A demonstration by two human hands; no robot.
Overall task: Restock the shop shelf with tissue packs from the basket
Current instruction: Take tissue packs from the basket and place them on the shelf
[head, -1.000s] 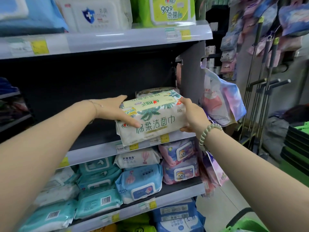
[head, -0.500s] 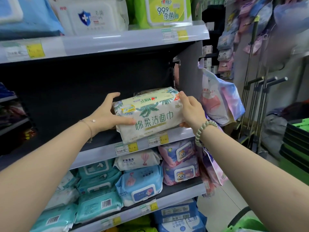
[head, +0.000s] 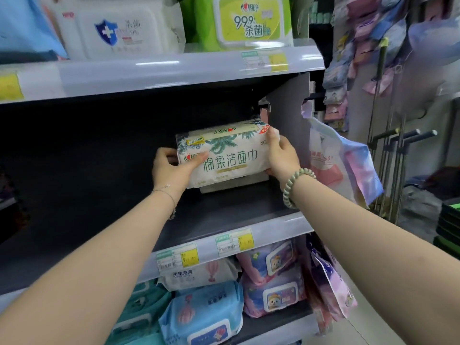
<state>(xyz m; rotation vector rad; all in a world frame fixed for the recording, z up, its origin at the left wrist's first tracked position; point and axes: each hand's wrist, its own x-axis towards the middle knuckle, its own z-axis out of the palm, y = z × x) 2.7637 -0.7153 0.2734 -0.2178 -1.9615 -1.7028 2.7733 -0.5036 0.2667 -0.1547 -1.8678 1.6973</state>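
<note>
While both hands clasp its ends, the white soft-plastic tissue pack [head: 229,155] printed with green palm leaves is held deep over the dark grey middle shelf [head: 224,215], close to that shelf's right end and back wall. The left hand [head: 174,170] curls round the pack's left end, thumb lying across its front face. The right hand [head: 281,155] grips the right end, fingers wrapped over the top corner. A flat grey shape [head: 234,186] shows just beneath the pack, touching it; what it is cannot be told. A pale green bead bracelet [head: 296,188] circles the right wrist. On the upper shelf [head: 159,73] stand a white wipes pack with a blue shield [head: 117,28] and a lime-green wipes pack [head: 249,21]. Yellow price labels [head: 245,241] mark the middle shelf's front edge, and below it lie a blue wipes pack [head: 204,312] and a pink wipes pack [head: 273,277].
</note>
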